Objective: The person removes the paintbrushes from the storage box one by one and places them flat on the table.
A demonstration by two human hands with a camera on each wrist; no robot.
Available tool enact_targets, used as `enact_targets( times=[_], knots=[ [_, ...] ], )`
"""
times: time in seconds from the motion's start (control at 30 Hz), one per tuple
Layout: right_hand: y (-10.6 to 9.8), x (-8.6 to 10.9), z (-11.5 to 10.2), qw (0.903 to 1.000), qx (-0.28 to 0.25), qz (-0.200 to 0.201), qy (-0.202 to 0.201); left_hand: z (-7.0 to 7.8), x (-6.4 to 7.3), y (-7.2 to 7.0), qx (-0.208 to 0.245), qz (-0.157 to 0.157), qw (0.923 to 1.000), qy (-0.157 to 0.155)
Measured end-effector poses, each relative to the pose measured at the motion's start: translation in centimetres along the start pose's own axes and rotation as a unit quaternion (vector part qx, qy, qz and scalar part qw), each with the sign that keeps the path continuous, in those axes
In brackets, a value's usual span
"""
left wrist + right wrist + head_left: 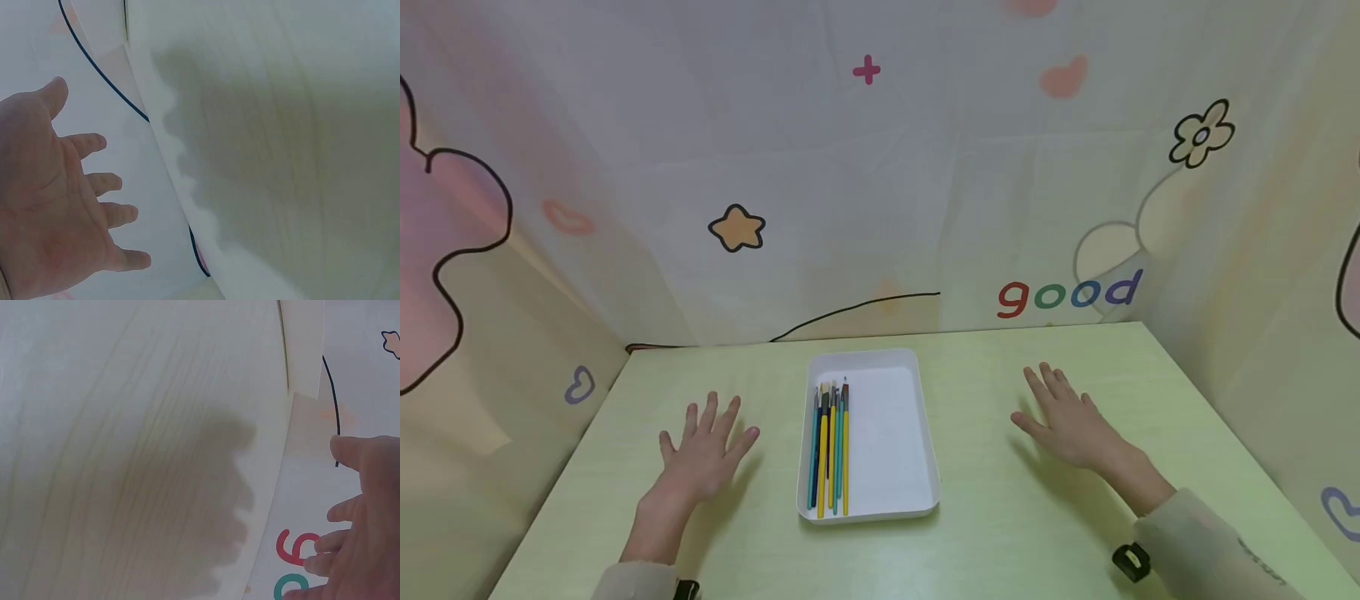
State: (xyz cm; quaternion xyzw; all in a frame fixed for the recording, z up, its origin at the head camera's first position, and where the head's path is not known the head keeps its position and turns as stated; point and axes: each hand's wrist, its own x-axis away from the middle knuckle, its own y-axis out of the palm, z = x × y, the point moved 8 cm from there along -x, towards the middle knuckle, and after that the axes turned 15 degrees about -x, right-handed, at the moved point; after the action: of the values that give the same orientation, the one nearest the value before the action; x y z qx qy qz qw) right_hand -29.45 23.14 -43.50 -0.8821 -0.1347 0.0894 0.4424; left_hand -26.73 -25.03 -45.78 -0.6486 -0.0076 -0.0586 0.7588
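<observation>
At the lower left and lower right of the frame, the left hand [700, 457] and right hand [1071, 429] hover over the table [985, 542], fingers spread and holding nothing, with the white tray [887, 442] between them at lower centre. Pick carelessly at the brushes [823, 450] along the tray's left side and, I'd say, neighbours could roll or come along too, being so closely bunched. They look slim, with yellow, teal and dark handles, bristles towards the top of the frame.
</observation>
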Motion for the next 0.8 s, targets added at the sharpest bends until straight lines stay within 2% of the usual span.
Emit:
enact_targets(
  times=[0.2,0.37,0.63,0.8],
  knots=[
    [0.5,-0.3,-0.8,0.9982,-0.059,-0.002,0.007,0.6,0.0,-0.3,-0.003,0.029,0.9994,0.018],
    [1.0,-0.8,-1.5,0.9970,-0.076,0.017,-0.006,1.7,0.0,-0.7,0.005,0.048,0.9983,0.033],
    [1.1,-1.2,-3.1,0.9899,-0.114,0.058,-0.061,3.6,-0.3,-0.8,0.093,0.039,0.9936,0.052],
    [1.6,-1.5,-3.7,0.9858,-0.150,0.051,-0.057,4.0,-0.4,-0.5,0.137,0.039,0.9886,0.050]
  ],
)
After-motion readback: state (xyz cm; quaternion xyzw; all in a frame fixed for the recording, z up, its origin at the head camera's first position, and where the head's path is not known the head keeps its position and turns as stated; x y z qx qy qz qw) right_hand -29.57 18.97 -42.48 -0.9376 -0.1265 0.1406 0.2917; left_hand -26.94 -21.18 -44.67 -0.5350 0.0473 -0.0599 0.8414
